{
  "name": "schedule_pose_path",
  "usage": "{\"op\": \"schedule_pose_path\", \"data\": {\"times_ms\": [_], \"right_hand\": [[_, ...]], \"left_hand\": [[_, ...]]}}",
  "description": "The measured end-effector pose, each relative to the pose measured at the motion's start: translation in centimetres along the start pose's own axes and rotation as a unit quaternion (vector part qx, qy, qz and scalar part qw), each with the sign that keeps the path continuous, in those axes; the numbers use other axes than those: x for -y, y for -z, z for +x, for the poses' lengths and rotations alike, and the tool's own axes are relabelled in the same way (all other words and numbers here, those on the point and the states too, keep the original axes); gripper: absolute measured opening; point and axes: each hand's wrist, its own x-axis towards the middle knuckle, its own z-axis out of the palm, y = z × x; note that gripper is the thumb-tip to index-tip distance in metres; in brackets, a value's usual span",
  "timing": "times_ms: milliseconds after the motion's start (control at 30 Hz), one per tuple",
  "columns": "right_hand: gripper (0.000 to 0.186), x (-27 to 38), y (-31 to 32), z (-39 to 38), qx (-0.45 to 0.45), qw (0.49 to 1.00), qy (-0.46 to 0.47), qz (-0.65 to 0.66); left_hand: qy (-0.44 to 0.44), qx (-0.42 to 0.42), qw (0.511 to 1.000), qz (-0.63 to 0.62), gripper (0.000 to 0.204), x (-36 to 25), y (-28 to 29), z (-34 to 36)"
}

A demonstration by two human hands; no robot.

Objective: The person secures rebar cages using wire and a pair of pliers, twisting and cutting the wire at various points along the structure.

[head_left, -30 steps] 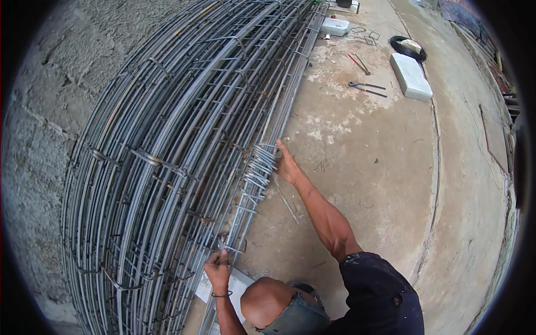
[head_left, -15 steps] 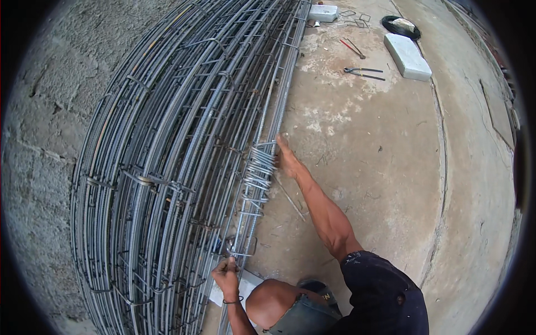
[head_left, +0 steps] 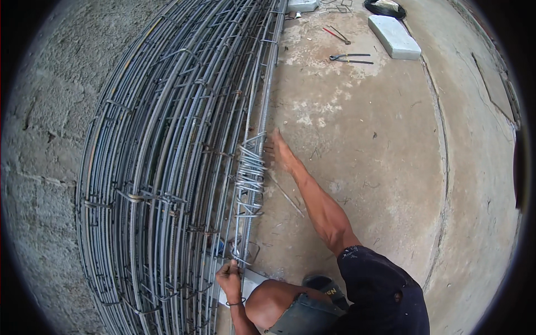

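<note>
The left hand (head_left: pixel 229 277) had thumb and fingers drawn narrow by a lone steel loop (head_left: pixel 243 261); whether they pinched it, I couldn't tell. Beyond that grip, up the long bars (head_left: pixel 266 106), sat the bunched loops (head_left: pixel 250 174), the blurred right hand (head_left: pixel 283 153) just beside them, its hold unclear. Keeping each loop square probably helped prevent snagging.

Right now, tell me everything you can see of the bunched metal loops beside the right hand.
The bunched metal loops are slender, grey bent rods that look like steel. They sit against long bars at the right side of the rebar stack, tilted at uneven angles, crowded in the middle and more loosely spaced at the near end. The right hand is by their far end; blur hides whether it touches them.
</note>
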Motion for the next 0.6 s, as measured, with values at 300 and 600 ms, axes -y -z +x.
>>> {"op": "schedule_pose_path", "data": {"times_ms": [300, 600], "right_hand": [[0.098, -2.0, 0.9, 1.0, -0.018, 0.965, 0.045, -0.257], [0.022, -0.7, 1.1, -3.0, -0.067, 0.833, 0.29, -0.467]], "left_hand": [[0.014, 0.0, 0.999, 0.034, 0.018, 0.0, 0.3, 0.8], [-0.26, -0.087, 0.938, 0.213, 0.025, -9.4, -4.7, 2.8]]}}
